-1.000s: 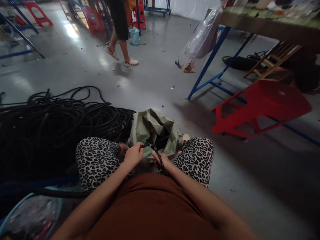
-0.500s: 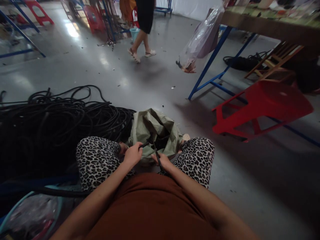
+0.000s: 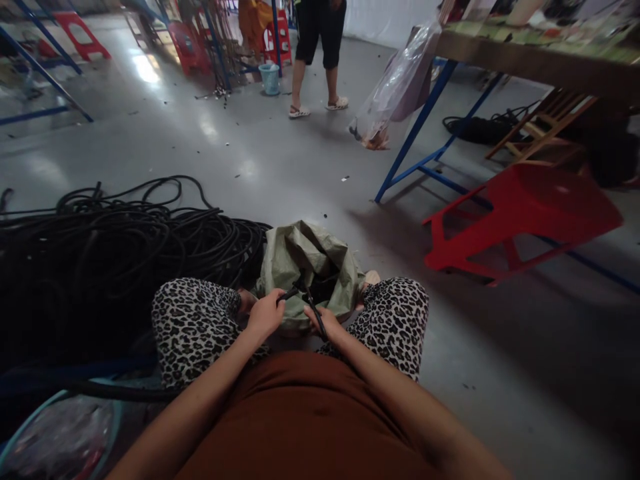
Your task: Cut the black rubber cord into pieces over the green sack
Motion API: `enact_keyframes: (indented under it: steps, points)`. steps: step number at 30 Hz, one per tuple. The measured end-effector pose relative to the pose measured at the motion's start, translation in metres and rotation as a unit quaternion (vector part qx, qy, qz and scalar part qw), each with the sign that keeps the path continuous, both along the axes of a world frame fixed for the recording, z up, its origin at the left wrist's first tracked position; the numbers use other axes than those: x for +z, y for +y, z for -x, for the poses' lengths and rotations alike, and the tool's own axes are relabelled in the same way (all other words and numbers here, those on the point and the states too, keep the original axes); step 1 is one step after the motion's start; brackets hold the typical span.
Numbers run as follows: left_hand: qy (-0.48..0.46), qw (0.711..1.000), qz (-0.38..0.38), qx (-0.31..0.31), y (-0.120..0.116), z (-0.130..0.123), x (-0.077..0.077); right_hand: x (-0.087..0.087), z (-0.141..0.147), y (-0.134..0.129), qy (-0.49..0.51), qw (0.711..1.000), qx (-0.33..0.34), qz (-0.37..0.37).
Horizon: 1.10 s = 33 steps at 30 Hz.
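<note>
My left hand (image 3: pixel 267 313) is closed around a black cord (image 3: pixel 287 293), its short end sticking out toward the middle over an open sack. Across from it, my right hand (image 3: pixel 324 323) grips a slim dark tool (image 3: pixel 315 313) that looks like scissors, its narrow tip close to the cord's end. Whether the blades touch the cord I cannot tell. The grey-green sack (image 3: pixel 283 257) stands between my knees, mouth up, with dark pieces (image 3: pixel 324 287) inside. A thick black cord (image 3: pixel 125 392) runs in from the left and passes behind my left forearm.
A big heap of black cord (image 3: pixel 200 233) lies on the left. At lower left stands a light-blue basket (image 3: pixel 116 417) holding plastic. A red stool (image 3: pixel 540 207) lies tipped beside a blue-legged table (image 3: pixel 423 127) on the right. A person (image 3: pixel 315 60) stands farther off.
The person in the background has stepped to the right, uncovering a blue bucket. My hands stay nearly in place, and the dark tool in my right hand has shifted its angle slightly.
</note>
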<state>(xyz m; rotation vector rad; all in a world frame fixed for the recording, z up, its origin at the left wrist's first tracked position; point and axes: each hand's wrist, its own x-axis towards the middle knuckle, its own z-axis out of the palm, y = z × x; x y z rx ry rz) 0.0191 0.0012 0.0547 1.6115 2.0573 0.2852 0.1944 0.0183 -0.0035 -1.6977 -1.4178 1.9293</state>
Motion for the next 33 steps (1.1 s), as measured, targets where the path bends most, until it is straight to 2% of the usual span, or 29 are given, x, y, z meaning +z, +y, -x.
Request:
enact_keyframes:
  steps: [4,11,22,33]
  points:
    - [0.003,1.0,-0.005,0.0,0.0,0.001,0.001,-0.005,0.005,-0.006,0.065,0.997,0.005,0.04]
    - [0.0,1.0,-0.011,0.002,-0.001,0.0,0.0,-0.019,0.006,-0.007,0.084,0.995,0.036,0.028]
    - [0.004,1.0,-0.01,-0.013,-0.001,-0.003,0.003,-0.008,0.01,-0.007,0.085,0.995,0.042,0.016]
    - [0.012,0.999,-0.016,-0.03,-0.005,-0.003,-0.001,-0.016,0.009,-0.007,0.078,0.995,0.066,0.0]
